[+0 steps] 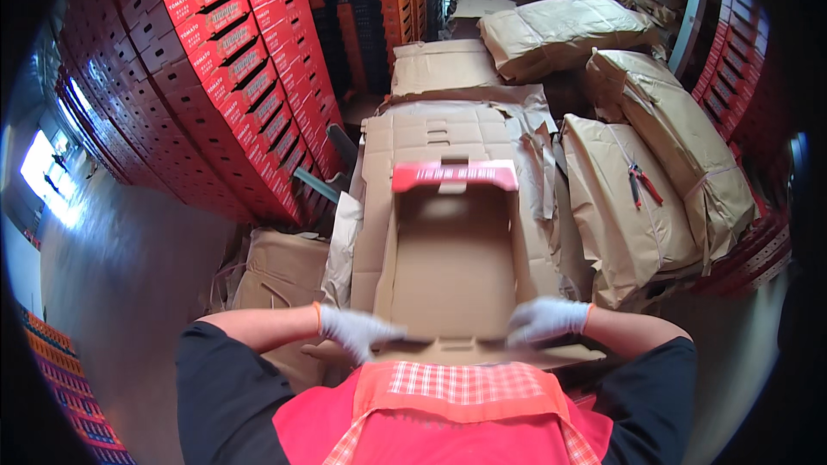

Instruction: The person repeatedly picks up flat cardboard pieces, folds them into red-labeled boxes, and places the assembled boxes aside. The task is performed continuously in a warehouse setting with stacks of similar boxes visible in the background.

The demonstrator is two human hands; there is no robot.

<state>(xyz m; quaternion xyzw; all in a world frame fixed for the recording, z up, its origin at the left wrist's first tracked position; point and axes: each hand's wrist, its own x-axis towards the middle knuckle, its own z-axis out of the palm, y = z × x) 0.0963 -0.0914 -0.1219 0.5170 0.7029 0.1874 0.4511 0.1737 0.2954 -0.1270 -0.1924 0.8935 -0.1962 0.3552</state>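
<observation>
A partly folded cardboard tray (452, 267) lies in front of me, plain brown inside. Its far wall stands up and has a red printed band (457, 176). Close to my body the near flap (469, 347) lies out almost level. My left hand (355, 332), in a white glove with an orange cuff, grips the tray's near left corner. At the near right corner my right hand (548, 319), gloved the same way, closes on the cardboard. The fingertips of both hands are slightly blurred and partly hidden by the tray's edges. Flat cardboard blanks (376, 172) are stacked underneath.
Tall stacks of red printed boxes (224, 60) rise at the left. Paper-wrapped bundles (633, 207) lie at the right, with red-handled pliers or cutters (642, 186) on one. Another wrapped bundle (560, 30) sits at the back. Orange and dark crates (379, 9) stand behind.
</observation>
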